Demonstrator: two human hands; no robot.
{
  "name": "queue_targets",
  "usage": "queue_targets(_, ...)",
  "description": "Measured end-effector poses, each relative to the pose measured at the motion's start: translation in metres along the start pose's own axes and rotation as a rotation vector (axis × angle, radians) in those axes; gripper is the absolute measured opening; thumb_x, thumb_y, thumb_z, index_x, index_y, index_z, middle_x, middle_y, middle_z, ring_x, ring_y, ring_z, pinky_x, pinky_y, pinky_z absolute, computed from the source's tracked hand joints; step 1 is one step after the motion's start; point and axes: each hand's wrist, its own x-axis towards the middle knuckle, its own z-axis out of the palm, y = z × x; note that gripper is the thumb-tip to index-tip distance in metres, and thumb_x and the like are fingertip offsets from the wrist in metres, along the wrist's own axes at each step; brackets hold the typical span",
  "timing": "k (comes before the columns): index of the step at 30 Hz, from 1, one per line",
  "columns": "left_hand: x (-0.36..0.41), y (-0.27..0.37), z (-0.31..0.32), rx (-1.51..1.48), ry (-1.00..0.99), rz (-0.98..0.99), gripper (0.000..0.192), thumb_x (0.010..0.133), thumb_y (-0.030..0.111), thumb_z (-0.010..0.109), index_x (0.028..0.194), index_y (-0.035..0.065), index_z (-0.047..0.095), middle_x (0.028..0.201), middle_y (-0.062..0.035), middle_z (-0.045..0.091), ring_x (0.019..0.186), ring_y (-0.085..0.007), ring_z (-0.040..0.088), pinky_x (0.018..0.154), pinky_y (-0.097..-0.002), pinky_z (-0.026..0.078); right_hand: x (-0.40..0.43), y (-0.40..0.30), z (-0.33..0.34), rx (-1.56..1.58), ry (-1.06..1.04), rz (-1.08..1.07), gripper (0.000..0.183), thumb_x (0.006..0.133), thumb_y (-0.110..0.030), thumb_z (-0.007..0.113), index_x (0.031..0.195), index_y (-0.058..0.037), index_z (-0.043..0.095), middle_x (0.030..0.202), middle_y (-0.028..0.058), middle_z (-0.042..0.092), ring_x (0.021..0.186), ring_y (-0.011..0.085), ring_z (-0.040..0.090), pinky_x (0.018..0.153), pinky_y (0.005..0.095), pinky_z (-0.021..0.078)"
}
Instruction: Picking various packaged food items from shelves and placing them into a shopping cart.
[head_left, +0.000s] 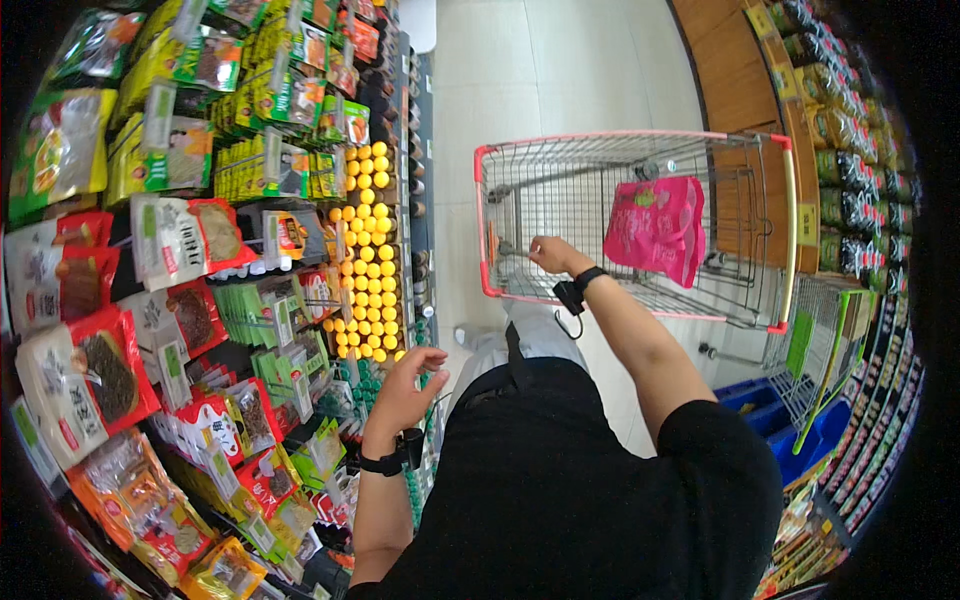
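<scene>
My left hand is raised beside the shelf on the left, thumb and fingers apart and nothing between them. Nearest to it are bottles with green caps and rows of bottles with yellow caps. Above the near side of a wire shopping cart hangs my right hand, its fingers loosely bent around nothing visible. The cart has a pink-red rim. A bright pink bag with printing lies inside it, right of my right hand. Both wrists carry black straps with small devices.
Hanging packets of dried foods or spices fill the left shelving. Pale floor tiles run ahead. On the right, a wooden display holds packaged goods. A second cart and a blue bin stand at the lower right.
</scene>
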Motion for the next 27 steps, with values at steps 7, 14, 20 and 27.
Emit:
queue_targets(7, 0.001, -0.009, 0.012, -0.077, 0.115, -0.14, 0.025, 0.088, 0.01, 0.065, 0.111, 0.0009, 0.06, 0.101, -0.0096, 0.065, 0.09, -0.0179, 0.063, 0.082, -0.0305, 0.049, 0.014, 0.036, 0.027, -0.114, -0.339, 0.15, 0.054, 0.083, -0.026, 0.062, 0.133, -0.0082, 0.052, 0.127, 0.0202, 0.059, 0.118, 0.036, 0.056, 0.097, 0.0428, 0.0458)
queue_targets(14, -0.002, -0.008, 0.03, -0.135, 0.131, -0.171, 0.028, 0.088, 0.013, 0.065, 0.112, 0.001, 0.06, 0.104, -0.0107, 0.066, 0.091, -0.0182, 0.064, 0.083, -0.0308, 0.049, 0.071, 0.0, 0.054, 0.255, -0.333, 0.105, 0.041, 0.088, -0.029, 0.06, 0.116, -0.0001, 0.058, 0.093, 0.015, 0.069, 0.078, 0.0263, 0.069, 0.072, 0.039, 0.0556)
queue_targets(20, -0.025, -0.02, 0.036, -0.165, 0.226, -0.261, 0.028, 0.088, 0.015, 0.066, 0.112, 0.0018, 0.06, 0.103, -0.0096, 0.065, 0.097, -0.0184, 0.063, 0.084, -0.0319, 0.049, 0.129, -0.008, 0.102, 0.073, -0.146, -0.031, 0.042, 0.087, -0.03, 0.061, 0.114, 0.0015, 0.056, 0.084, 0.0151, 0.068, 0.067, 0.0237, 0.067, 0.055, 0.037, 0.0544)
queue_targets(27, -0.041, -0.031, 0.052, -0.127, 0.313, -0.204, 0.028, 0.091, 0.02, 0.063, 0.112, 0.0021, 0.057, 0.103, -0.0107, 0.062, 0.094, -0.0195, 0.06, 0.084, -0.0338, 0.049, 0.139, 0.036, 0.106, 0.188, -0.205, 0.22, 0.038, 0.089, -0.038, 0.055, 0.112, -0.0081, 0.06, 0.094, 0.0209, 0.067, 0.087, 0.0388, 0.065, 0.075, 0.0478, 0.0515)
